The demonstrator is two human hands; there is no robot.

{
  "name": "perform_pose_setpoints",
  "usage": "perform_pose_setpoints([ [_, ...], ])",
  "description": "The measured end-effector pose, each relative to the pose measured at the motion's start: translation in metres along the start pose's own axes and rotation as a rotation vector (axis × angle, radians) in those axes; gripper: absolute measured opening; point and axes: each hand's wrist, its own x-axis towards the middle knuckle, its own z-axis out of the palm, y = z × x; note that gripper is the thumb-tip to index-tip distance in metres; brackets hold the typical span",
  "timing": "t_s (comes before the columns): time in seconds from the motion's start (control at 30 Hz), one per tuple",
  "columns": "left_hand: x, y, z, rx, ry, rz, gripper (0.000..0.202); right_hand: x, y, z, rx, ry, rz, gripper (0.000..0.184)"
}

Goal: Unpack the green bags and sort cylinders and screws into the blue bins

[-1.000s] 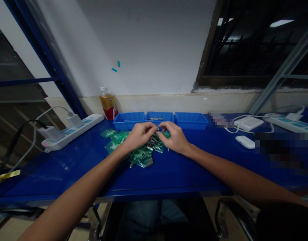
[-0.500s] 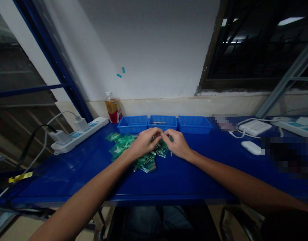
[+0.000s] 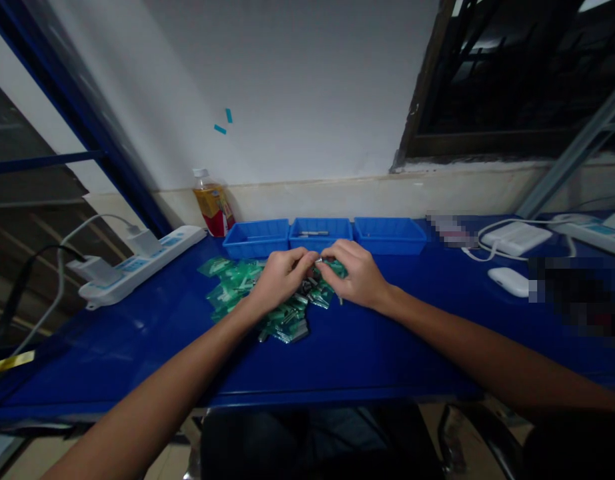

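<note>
My left hand (image 3: 282, 275) and my right hand (image 3: 355, 270) meet above a pile of small green-tinted plastic bags (image 3: 232, 287) with metal pieces in them. Between the fingertips shows a small shiny metal piece (image 3: 319, 260), pinched by my right thumb and forefinger. My left thumb and forefinger are pressed together at its left end; what they grip is too small to make out. Behind the hands stand three blue bins in a row: the left bin (image 3: 257, 250), the middle bin (image 3: 293, 245) holding thin metal rods (image 3: 313, 233), and the right bin (image 3: 390, 245).
A drink bottle (image 3: 212, 205) stands beside the left bin. One power strip (image 3: 180, 239) with plugs lies at the left, another (image 3: 592, 233) at the far right. White adapter (image 3: 517, 238), cables and a white case (image 3: 508, 281) lie on the blue table (image 3: 387, 360).
My right-hand fingers have opened slightly around the metal piece, now visible between the hands. The whole view has shifted a little; the bags and bins stay in place.
</note>
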Motion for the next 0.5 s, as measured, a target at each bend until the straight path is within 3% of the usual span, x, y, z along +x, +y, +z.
perform_pose_setpoints([
  [0.13,0.005,-0.013,-0.012,0.229,-0.126,0.053,0.026,0.007,0.032,-0.020,-0.174,-0.002,0.111,0.014],
  [0.23,0.010,-0.028,-0.022,0.315,-0.227,0.169,0.022,0.004,0.073,-0.036,-0.364,-0.009,0.332,0.016],
  [0.33,0.014,-0.035,-0.027,0.354,-0.347,0.274,0.022,-0.004,0.106,-0.043,-0.510,-0.096,0.538,0.023],
  [0.4,0.016,-0.034,-0.029,0.396,-0.385,0.297,0.020,-0.009,0.113,-0.043,-0.566,-0.126,0.592,0.030],
  [0.5,0.020,-0.027,-0.029,0.488,-0.399,0.307,0.019,-0.012,0.100,-0.038,-0.580,-0.081,0.529,0.034],
])
